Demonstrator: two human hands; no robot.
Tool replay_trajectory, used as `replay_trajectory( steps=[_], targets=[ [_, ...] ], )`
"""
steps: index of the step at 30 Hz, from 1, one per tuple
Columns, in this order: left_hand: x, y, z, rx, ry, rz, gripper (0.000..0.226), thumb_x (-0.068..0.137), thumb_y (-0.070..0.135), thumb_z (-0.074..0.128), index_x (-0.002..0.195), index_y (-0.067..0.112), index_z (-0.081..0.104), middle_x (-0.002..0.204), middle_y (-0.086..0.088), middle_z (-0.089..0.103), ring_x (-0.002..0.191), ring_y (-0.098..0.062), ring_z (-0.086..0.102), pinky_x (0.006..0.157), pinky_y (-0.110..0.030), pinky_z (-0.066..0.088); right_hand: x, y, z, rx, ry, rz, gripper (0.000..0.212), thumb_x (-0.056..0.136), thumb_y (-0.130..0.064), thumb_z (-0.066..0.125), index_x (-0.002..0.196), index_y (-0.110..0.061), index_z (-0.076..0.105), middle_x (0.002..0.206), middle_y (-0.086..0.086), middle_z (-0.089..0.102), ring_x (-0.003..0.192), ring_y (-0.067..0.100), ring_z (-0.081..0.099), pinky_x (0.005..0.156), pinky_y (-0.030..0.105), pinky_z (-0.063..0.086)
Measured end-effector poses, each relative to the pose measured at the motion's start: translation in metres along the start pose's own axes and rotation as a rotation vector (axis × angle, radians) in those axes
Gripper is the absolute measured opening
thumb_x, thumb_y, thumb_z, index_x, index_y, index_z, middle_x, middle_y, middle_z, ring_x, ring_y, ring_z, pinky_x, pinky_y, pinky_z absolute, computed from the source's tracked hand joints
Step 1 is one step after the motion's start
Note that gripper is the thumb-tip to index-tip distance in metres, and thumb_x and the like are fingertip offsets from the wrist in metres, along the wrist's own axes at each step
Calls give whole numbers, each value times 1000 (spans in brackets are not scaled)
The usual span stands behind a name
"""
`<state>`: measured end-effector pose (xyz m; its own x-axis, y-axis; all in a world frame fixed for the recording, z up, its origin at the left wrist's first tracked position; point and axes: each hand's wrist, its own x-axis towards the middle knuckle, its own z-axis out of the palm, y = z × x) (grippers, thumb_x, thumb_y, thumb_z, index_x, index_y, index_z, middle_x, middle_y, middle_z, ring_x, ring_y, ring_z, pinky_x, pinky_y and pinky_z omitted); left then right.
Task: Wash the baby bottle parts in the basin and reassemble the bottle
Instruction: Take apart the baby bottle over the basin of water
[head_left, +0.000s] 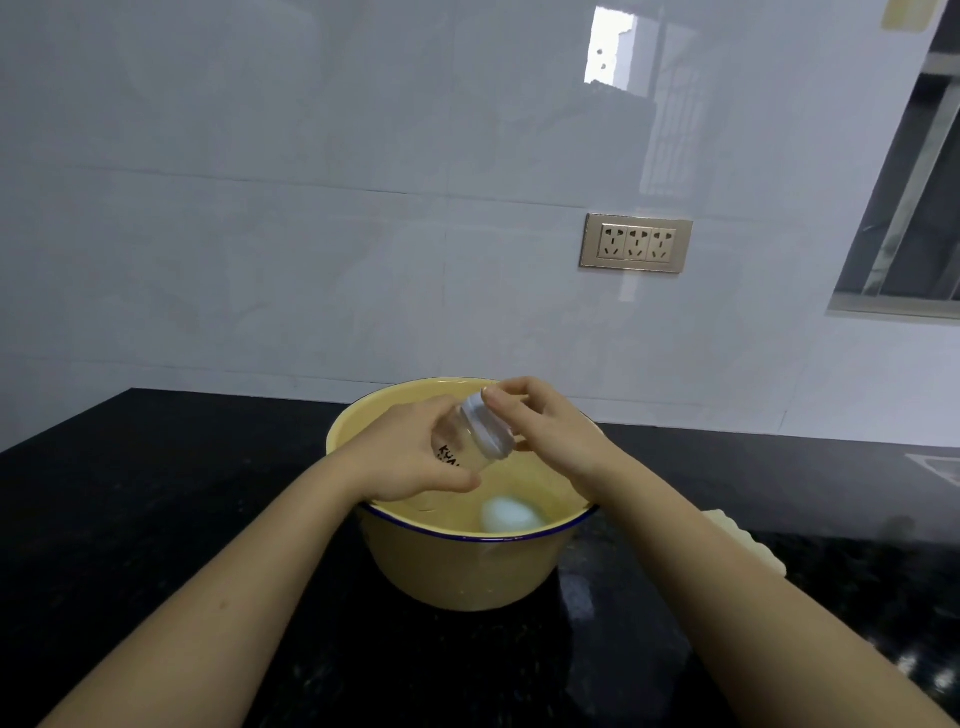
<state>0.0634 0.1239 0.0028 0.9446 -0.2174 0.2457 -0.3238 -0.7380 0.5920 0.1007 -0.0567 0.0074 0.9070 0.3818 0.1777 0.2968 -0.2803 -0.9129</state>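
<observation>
A yellow enamel basin (467, 571) with a blue rim stands on the black counter and holds water. Above it, my left hand (405, 457) grips the clear baby bottle (460, 439), which is tilted with its neck up and to the right. A white screw ring (488, 426) sits on the bottle's neck. My right hand (545, 426) curls its fingers round that ring from the right. A pale rounded part (511, 514), likely the cap, lies in the water near the basin's front wall.
The black stone counter (156, 519) runs left and right of the basin. A pale cloth or sponge (748, 545) lies to the right, partly behind my right forearm. A wall socket (636, 243) is on the tiled wall; a sink edge (940, 467) shows far right.
</observation>
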Motion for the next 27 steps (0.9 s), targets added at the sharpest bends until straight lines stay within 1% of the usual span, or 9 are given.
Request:
replay_trajectory(
  steps=[3, 7, 10, 13, 15, 19, 22, 24, 27],
  targets=[
    [-1, 0, 2, 38, 3, -13, 50, 65, 36, 77, 110, 26, 56, 96, 6, 62, 85, -11, 59, 75, -33, 50, 0, 2, -1, 6, -4, 4, 50, 71, -51, 74, 110, -26, 57, 97, 2, 59, 91, 14, 62, 86, 32, 50],
    [-1, 0, 2, 39, 19, -20, 48, 66, 36, 77, 108, 26, 56, 92, 10, 61, 79, -9, 58, 68, -27, 47, -3, -1, -5, 180, -88, -53, 64, 66, -25, 71, 126, -27, 51, 94, 0, 58, 94, 15, 60, 93, 30, 47],
    [-2, 0, 2, 48, 20, -32, 48, 66, 37, 76, 108, 26, 55, 93, 9, 61, 82, -9, 59, 71, -29, 49, -4, -4, -3, 104, -49, 3, 58, 74, -45, 71, 125, -27, 52, 109, 7, 60, 99, 16, 60, 95, 34, 48],
    [-3, 1, 2, 66, 14, -33, 48, 66, 38, 76, 107, 26, 55, 94, 10, 61, 85, -11, 60, 76, -35, 52, -6, -7, 0, -32, 17, 91, 51, 81, -59, 59, 113, -20, 55, 100, 0, 64, 82, 12, 61, 75, 30, 51],
    [-3, 2, 2, 78, 5, -32, 48, 66, 39, 76, 107, 26, 54, 92, 12, 60, 84, -11, 59, 75, -35, 51, -6, -7, 1, -28, 15, 109, 48, 81, -54, 62, 109, -15, 57, 91, -3, 64, 75, 12, 61, 70, 28, 50],
    [-3, 3, 2, 90, -12, -44, 47, 65, 38, 76, 104, 25, 54, 96, 10, 61, 89, -13, 60, 80, -39, 52, -3, -3, -3, 144, -78, 45, 49, 66, -30, 71, 113, -25, 57, 96, 4, 58, 88, 18, 61, 84, 35, 50],
    [-3, 3, 2, 89, -22, -51, 50, 64, 39, 76, 107, 25, 54, 97, 8, 62, 89, -13, 60, 80, -39, 52, -3, -2, -1, 80, -76, 55, 57, 69, -44, 70, 120, -26, 55, 106, 1, 62, 100, 20, 63, 92, 36, 51],
    [-3, 3, 2, 97, -24, -55, 53, 64, 40, 76, 110, 25, 54, 97, 7, 63, 90, -13, 60, 81, -40, 52, -4, -5, 2, -49, -50, 77, 55, 78, -59, 63, 116, -21, 56, 108, -1, 65, 93, 16, 64, 85, 33, 53],
    [-4, 4, 2, 98, -31, -59, 55, 62, 42, 75, 111, 27, 54, 96, 6, 63, 87, -13, 60, 80, -41, 53, -4, -5, 3, -75, -40, 80, 48, 80, -53, 64, 110, -16, 57, 96, -1, 66, 77, 12, 62, 69, 27, 49]
  ],
)
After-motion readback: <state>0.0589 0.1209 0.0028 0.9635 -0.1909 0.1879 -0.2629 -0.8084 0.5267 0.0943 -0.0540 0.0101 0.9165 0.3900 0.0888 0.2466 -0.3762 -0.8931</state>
